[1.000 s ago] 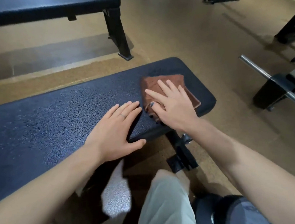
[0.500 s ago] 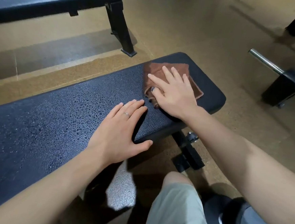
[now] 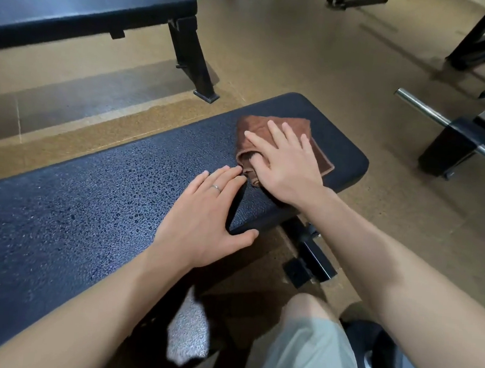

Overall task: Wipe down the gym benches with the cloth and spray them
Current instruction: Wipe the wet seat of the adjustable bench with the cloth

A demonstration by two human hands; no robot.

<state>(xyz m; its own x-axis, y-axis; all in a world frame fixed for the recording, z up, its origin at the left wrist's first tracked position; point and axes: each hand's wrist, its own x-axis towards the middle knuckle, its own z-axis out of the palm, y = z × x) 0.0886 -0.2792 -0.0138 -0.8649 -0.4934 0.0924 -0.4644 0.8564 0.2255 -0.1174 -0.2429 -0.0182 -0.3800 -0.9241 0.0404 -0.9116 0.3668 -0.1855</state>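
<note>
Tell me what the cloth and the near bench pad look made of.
Cloth: soft brown fabric, probably microfibre or terry; matte, fuzzy, stitched edge. Bench pad: black vinyl or faux leather over padding, by its pebbled grain, rounded edge and beaded droplets.

Ring [image 3: 216, 188], bare arms, prob. grey shorts [image 3: 308, 360]

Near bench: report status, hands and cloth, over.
Right hand flat on the brown cloth, thumb tucked in its fold. Left hand flat on the near bench, which is beaded with droplets. Nothing in the way.
</note>
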